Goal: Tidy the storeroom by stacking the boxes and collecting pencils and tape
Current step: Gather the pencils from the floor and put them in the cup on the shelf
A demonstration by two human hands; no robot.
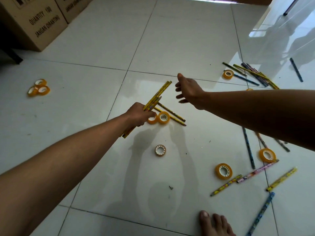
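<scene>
My left hand grips a bundle of yellow pencils that sticks up and to the right, above the white tiled floor. Just right of it lie two yellow tape rolls and two more pencils on the floor. My right hand hovers beside the bundle's tips with loosely spread fingers and holds nothing. More pencils lie in a pile at the far right and scattered at the near right. Cardboard boxes stand at the top left.
Three tape rolls lie together at the left. Single rolls lie at the middle, near right, right and by the far pile. My bare foot is at the bottom. A white glossy cabinet stands top right.
</scene>
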